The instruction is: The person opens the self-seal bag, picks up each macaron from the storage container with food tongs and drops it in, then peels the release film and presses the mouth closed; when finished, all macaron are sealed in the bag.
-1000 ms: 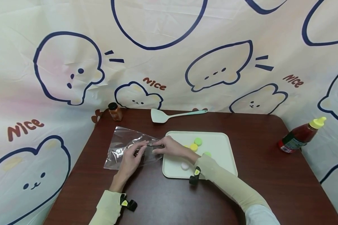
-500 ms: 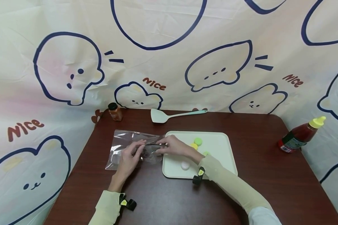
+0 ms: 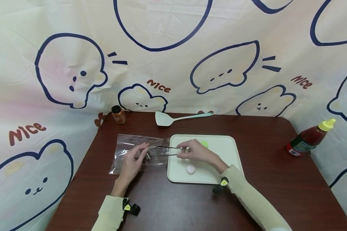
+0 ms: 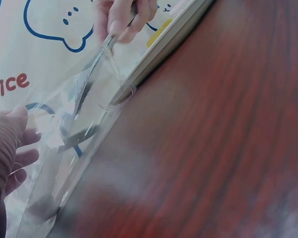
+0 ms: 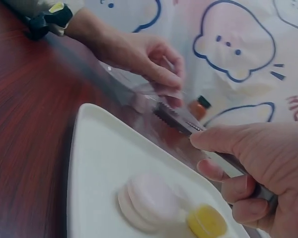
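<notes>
My left hand [image 3: 133,161] pinches the edge of a clear plastic bag [image 3: 122,148] lying left of the tray. A pale roundish shape [image 5: 139,102], blurred through the film, sits inside it near those fingers. With my right hand [image 3: 197,150] I grip metal tongs [image 3: 170,147]. The two arms of the tongs are spread, nothing shows between them, and their toothed tips [image 5: 165,115] reach into the bag's mouth. Below my right hand, on the cream tray [image 3: 219,173], lie a pale pink macaron [image 3: 191,169] and a yellow macaron [image 5: 207,221]; a green macaron [image 3: 204,144] shows behind the hand.
A pale green spatula [image 3: 164,119] lies along the table's back edge. At the back left stands a small spice jar [image 3: 119,116] with a black lid. A red sauce bottle [image 3: 305,141] with a yellow cap stands at the right edge. A printed cloth hangs behind the table.
My right hand has moved right over the tray, drawing the tongs partly out of the bag; their arms now stand apart. The left hand has shifted only slightly and still holds the bag.
</notes>
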Tool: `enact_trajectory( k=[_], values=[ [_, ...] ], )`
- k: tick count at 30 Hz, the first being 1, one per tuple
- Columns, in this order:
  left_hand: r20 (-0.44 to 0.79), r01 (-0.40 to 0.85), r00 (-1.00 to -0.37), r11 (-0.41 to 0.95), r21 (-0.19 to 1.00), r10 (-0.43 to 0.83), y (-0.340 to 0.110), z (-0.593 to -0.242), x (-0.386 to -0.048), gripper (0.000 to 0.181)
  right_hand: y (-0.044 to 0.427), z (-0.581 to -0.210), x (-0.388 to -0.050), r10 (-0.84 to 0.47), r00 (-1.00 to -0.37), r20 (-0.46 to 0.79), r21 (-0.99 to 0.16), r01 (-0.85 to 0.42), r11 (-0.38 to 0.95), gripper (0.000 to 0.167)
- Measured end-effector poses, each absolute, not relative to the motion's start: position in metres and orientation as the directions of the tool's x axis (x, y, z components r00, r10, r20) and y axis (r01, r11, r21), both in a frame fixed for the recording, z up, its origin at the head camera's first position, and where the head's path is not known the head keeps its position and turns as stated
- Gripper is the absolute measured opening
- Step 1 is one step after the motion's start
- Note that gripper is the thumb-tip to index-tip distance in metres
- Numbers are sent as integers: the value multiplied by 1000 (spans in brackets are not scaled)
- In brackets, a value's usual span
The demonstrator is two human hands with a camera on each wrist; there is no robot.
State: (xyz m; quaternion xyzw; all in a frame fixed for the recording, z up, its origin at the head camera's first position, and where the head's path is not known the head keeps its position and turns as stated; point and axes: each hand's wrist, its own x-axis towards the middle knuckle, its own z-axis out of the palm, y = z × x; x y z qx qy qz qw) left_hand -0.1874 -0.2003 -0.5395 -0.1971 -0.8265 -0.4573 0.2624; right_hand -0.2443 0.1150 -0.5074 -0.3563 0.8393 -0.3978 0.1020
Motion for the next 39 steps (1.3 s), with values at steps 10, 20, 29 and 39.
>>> enact_trajectory(
  k=[10, 20, 29, 39],
  values=[
    [578, 537, -811, 502, 678, 87, -202, -541, -189, 14, 162, -506, -215, -592, -801, 88, -748, -445, 492, 34],
    [587, 525, -806, 548, 651, 74, -203, -544, -188, 16, 200, -500, -175, -471, -882, 22, -762, -320, 564, 34],
    [580, 508, -812, 567, 648, 64, -203, -544, -188, 15, 228, -496, -146, -423, -906, 23, -788, -276, 550, 37],
    [618, 542, -785, 541, 643, 52, -201, -543, -189, 16, 235, -505, -128, -446, -893, 56, -748, -333, 574, 37]
  ],
)
